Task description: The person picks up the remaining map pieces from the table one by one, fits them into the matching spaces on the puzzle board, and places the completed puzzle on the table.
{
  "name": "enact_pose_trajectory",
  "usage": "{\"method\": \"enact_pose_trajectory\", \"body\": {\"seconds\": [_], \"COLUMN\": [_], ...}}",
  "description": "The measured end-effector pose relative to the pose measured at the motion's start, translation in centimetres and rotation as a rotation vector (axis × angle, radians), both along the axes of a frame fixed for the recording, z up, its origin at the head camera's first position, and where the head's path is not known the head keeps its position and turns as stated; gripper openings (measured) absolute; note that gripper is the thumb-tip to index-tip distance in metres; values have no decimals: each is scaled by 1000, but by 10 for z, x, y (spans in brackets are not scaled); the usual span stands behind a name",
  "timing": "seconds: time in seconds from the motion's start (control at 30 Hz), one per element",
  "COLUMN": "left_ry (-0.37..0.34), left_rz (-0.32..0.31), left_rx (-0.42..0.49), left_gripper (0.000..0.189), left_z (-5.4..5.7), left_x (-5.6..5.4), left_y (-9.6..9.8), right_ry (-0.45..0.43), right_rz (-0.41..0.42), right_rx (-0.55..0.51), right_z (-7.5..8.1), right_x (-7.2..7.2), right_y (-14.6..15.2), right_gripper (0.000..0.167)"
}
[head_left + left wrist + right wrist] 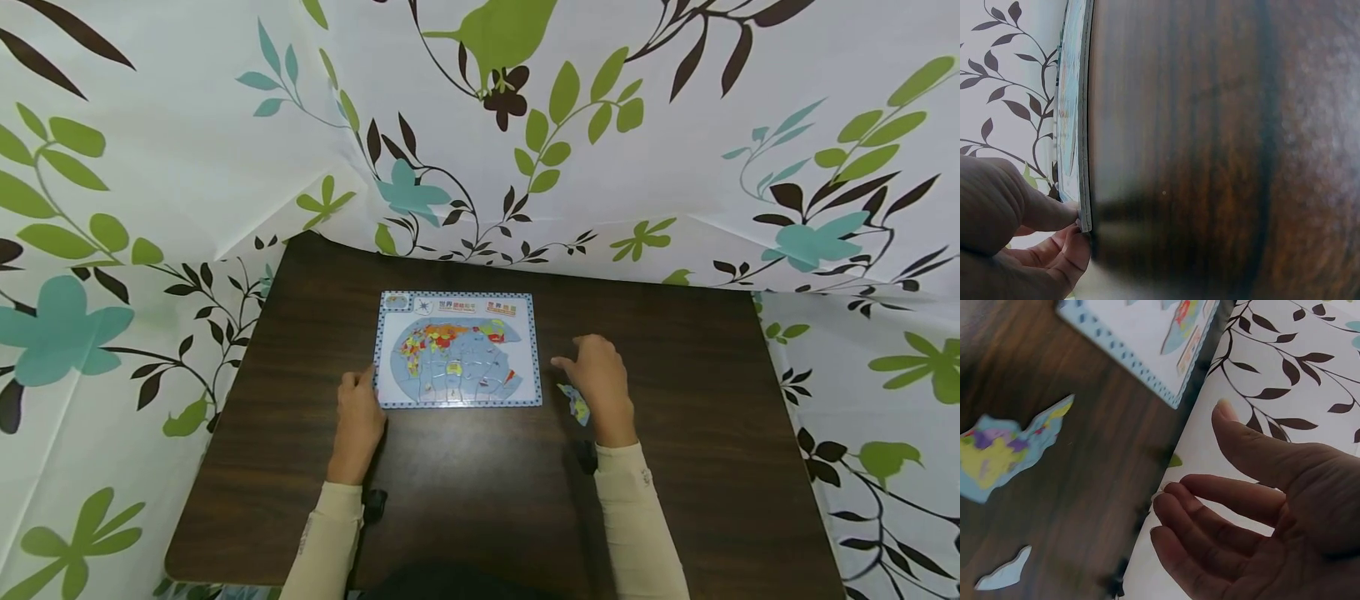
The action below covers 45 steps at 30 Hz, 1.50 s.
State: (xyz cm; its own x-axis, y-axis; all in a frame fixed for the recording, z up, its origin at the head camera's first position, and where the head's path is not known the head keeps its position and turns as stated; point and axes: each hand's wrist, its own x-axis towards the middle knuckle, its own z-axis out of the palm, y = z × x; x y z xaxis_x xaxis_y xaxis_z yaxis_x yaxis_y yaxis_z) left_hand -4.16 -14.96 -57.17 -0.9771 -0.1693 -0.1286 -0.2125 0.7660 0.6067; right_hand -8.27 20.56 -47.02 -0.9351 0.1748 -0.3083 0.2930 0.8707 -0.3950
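Note:
A flat world-map jigsaw puzzle (528, 354) with a blue dotted border lies on the table. White backing shows at the right side of its map. My left hand (358, 425) is at the board's lower left corner; in the left wrist view, its thumb and fingers pinch the puzzle board's edge (1085, 125). To the right of the board, my right hand (600, 379) hovers with loosely bent fingers and holds nothing. Near it lie loose map pieces (577, 407). The right wrist view shows a larger yellow and purple piece (997, 456) and a small pale blue piece (1002, 576).
The dark wooden table (465, 483) extends around the board on all sides. A white cloth (585, 208) printed with leaves and flowers hangs behind the table and along both sides.

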Motion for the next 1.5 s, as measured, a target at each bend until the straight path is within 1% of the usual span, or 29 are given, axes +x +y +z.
{"method": "enact_pose_trajectory", "body": {"seconds": [0.13, 0.3, 0.57, 0.67, 0.83, 0.93, 1.03, 1.1, 1.27, 1.4, 1.5], "left_ry": [1, -2, 4, 11, 19, 21, 24, 27, 30, 21, 14], "left_rz": [5, 9, -1, -2, -4, -6, -7, -9, -12, -12, -11], "left_rx": [2, 4, 4, 4, 5, 6, 7, 7, 4, 4, 3], "left_gripper": [46, 46, 46, 46, 46, 46, 45, 45, 45, 45, 45], "left_z": [0, 1, 1, 0, -1, -1, -1, -1, 0, 0, 0], "left_x": [0, 0, -1, -1, 0, 0, 0, 0, 0, 1, 1], "left_y": [0, 0, 0, 0, -1, -1, -2, -2, -2, -2, -1], "right_ry": [6, 3, 12, 21, 37, 52, 86, 120, 174, 199, 202], "right_rz": [4, 30, 40, 40, 16, -4, -29, -40, -60, -63, -62], "right_rx": [18, 41, 79, 101, 101, 110, 120, 128, 130, 116, 91], "right_z": [-5, -12, -23, -29, -42, -51, -57, -59, -64, -67, -69], "right_x": [8, 19, 35, 41, 51, 57, 63, 65, 68, 69, 69], "right_y": [6, 11, 18, 20, 22, 21, 20, 19, 17, 18, 19], "right_gripper": [61, 60, 53, 47, 34, 31, 28, 26, 20, 17, 17]}}
